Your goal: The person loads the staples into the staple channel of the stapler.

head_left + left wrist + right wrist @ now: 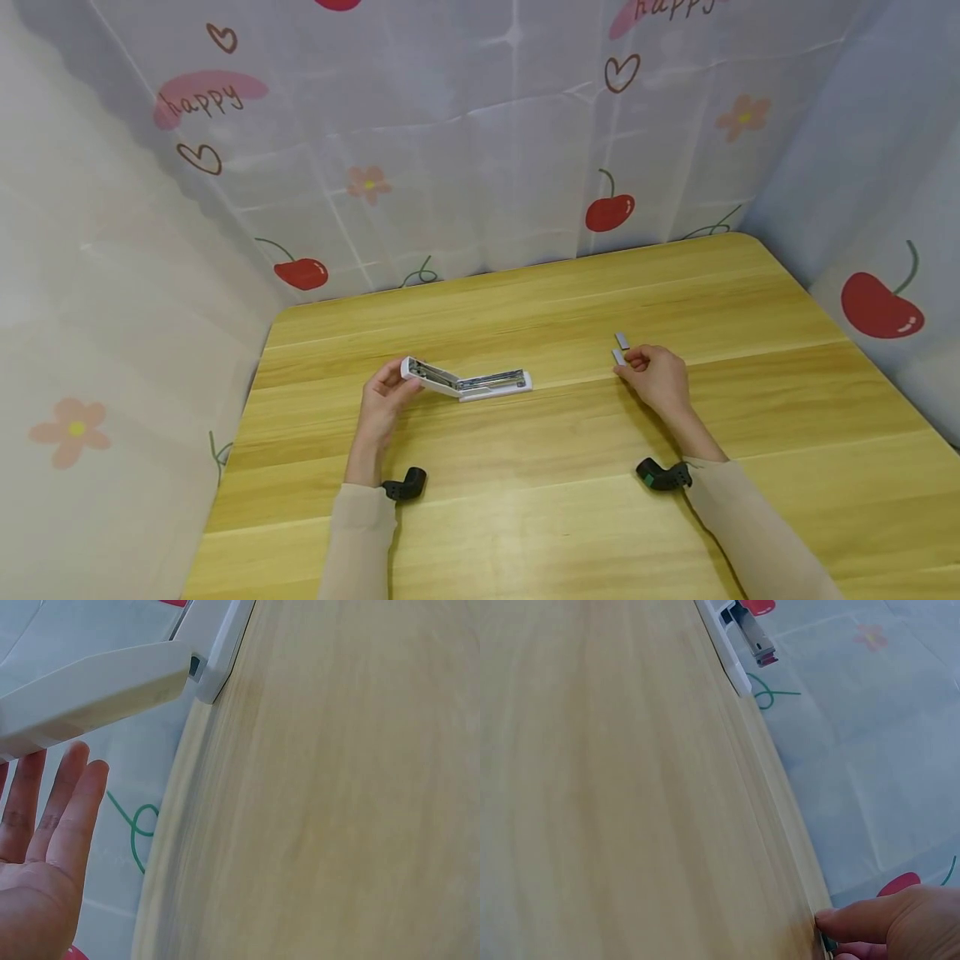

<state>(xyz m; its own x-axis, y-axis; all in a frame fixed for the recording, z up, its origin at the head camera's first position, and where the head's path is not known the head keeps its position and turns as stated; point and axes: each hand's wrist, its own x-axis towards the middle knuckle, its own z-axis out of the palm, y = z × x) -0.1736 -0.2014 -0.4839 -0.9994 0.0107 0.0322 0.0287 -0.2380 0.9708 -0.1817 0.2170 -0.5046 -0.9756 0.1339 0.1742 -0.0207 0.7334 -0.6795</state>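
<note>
A white stapler (493, 395) lies opened wide on the table, its metal inside showing. My left hand (380, 406) holds the raised left arm of the stapler between thumb and fingers, while the other arm rests flat on the wood. In the left wrist view, several fingers (71, 817) reach up beneath the white arm; the thumb is out of sight. Over to the right, my right hand (662, 382) pinches a small grey staple strip (618, 357) at the tabletop. A second staple strip (622, 340) lies just beyond it, untouched.
The wooden table (517, 517) reaches back to a printed curtain (480, 167) with cherries and flowers. More curtain hangs along the left and right sides. Black wrist cameras (405, 485) sit on both forearms, close above the table.
</note>
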